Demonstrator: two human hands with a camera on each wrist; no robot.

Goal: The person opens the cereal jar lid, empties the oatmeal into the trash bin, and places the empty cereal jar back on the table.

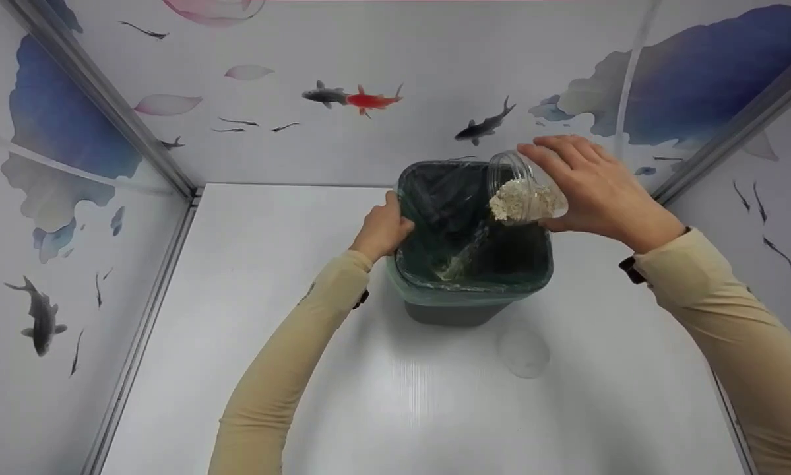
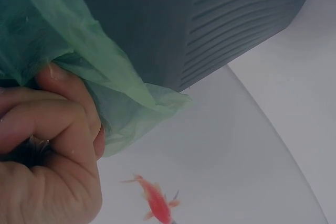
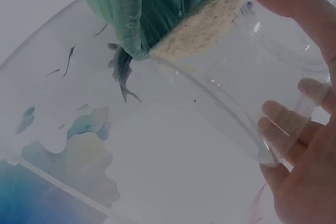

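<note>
A grey trash bin [image 1: 453, 315] lined with a green plastic bag [image 1: 411, 290] stands on the white table. At its left rim my left hand [image 1: 380, 227] grips the edge, fingers curled over the bag and rim; the left wrist view shows the bunched bag [image 2: 118, 72] beside those fingers. My right hand [image 1: 596, 188] holds a clear jar [image 1: 503, 165] tipped on its side, its mouth over the right part of the bin. Pale, flaky crumbs [image 1: 515, 201] lie along the jar's lower side, seen also as a beige layer [image 3: 202, 30] in the right wrist view. Some pale material [image 1: 458, 266] shows inside the bin.
A clear round lid [image 1: 524, 353] lies on the table [image 1: 408, 415] in front of the bin. Behind the bin rises a white wall [image 1: 369, 148] painted with fish and leaves. Side panels with metal edge strips [image 1: 151, 297] flank the table.
</note>
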